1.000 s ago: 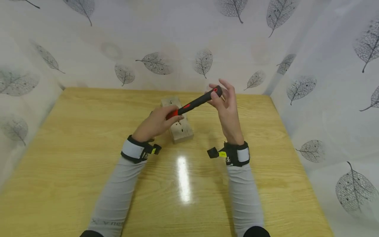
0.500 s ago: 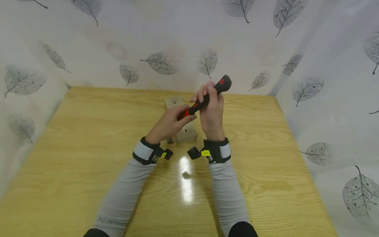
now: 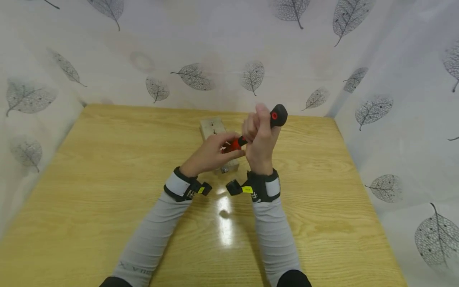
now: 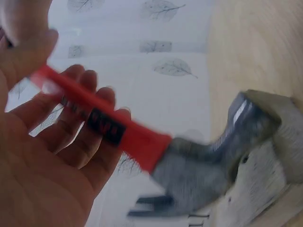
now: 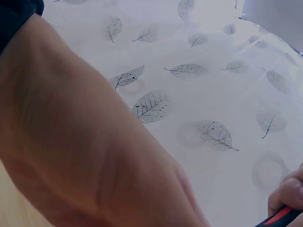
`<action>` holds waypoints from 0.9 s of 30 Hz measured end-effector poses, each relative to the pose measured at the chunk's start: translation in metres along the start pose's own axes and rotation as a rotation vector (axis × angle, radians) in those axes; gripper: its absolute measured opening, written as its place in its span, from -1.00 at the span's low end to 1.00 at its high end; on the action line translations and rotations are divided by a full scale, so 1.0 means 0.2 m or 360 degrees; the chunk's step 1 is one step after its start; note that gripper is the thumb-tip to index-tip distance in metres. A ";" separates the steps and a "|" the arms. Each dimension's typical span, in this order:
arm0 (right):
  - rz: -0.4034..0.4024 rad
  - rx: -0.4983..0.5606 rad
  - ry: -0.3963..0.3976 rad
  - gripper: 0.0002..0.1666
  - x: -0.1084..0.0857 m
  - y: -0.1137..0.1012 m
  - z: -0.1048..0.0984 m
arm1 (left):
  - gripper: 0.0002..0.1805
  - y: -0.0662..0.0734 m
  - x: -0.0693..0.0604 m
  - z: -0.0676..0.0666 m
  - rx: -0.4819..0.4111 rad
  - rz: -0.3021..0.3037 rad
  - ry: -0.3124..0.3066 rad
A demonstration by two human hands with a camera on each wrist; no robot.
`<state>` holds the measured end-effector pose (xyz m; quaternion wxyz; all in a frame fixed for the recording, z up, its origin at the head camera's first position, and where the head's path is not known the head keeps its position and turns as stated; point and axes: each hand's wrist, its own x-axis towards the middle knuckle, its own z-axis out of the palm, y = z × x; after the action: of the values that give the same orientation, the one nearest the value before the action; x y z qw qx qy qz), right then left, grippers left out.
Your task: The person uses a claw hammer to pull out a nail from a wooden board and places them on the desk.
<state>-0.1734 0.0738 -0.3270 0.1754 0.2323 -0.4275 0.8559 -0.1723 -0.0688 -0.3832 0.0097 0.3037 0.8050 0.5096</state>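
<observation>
A claw hammer [image 3: 279, 115] with a black and red handle is in my right hand [image 3: 261, 141], whose fingers curl round the black grip. My left hand [image 3: 209, 154] lies at the red shaft, its fingers loosely extended behind it and its thumb on the near side. In the left wrist view the grey metal hammer head [image 4: 199, 165] is close to a pale wooden block [image 4: 258, 175]; contact cannot be told. Several nails [image 3: 214, 130] stand in the wooden block [image 3: 208, 126], partly hidden by my left hand. The right wrist view catches mostly my right hand's side [image 5: 94, 132].
The wooden table [image 3: 143, 131] carries the block near its back middle. Leaf-patterned curtains [image 3: 222, 48] rise behind the table and along both sides. Wrist bands with small cameras [image 3: 234, 187] face each other closely.
My right hand moved from the handle's end to a curled grip farther along the handle, and came left. The left hand shifted slightly right, with the hammer. The handle's end now sits farther right.
</observation>
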 end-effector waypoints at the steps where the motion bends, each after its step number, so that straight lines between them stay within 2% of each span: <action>1: -0.0063 -0.0017 -0.0009 -0.52 0.00 -0.01 0.00 | -0.70 0.00 0.00 -0.02 -0.0012 -0.0005 0.0014; 4: -0.0245 -0.0075 -0.0031 -0.58 0.00 -0.04 0.01 | -0.52 -0.04 -0.02 -0.09 0.0047 -0.0107 0.0128; 7: -0.0374 -0.0128 -0.0016 -0.61 0.02 -0.06 0.01 | -0.50 -0.12 -0.04 -0.17 0.0263 -0.0257 0.0257; 9: -0.0420 -0.0162 -0.0014 -0.65 0.02 -0.06 0.01 | -0.49 -0.18 -0.06 -0.19 0.0391 -0.0391 0.0288; 11: -0.0439 -0.0188 -0.0016 -0.73 0.02 -0.05 0.00 | -0.47 -0.23 -0.06 -0.20 0.0482 -0.0483 0.0240; 13: -0.0425 -0.0200 -0.0040 -0.74 0.02 -0.02 0.00 | -0.45 -0.27 -0.07 -0.19 0.0533 -0.0572 0.0139; 16: -0.0391 -0.0219 -0.0064 -0.65 0.03 0.01 0.00 | -0.44 -0.29 -0.08 -0.18 0.0581 -0.0660 -0.0038; 18: -0.0353 -0.0220 -0.0062 -0.59 0.04 0.03 0.00 | -0.45 -0.29 -0.08 -0.18 0.0604 -0.0687 -0.0108; 23: -0.0266 -0.0240 -0.0050 -0.61 0.05 0.07 -0.01 | -0.47 -0.29 -0.09 -0.18 0.0672 -0.0694 -0.0156; 27: -0.0288 -0.0349 -0.0063 -0.56 0.07 0.10 -0.01 | -0.46 -0.30 -0.10 -0.19 0.0692 -0.0675 -0.0171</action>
<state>-0.1958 0.0655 -0.3321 0.2677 0.2662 -0.4991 0.7800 -0.1970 -0.1265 -0.4197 0.0932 0.1502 0.9389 0.2952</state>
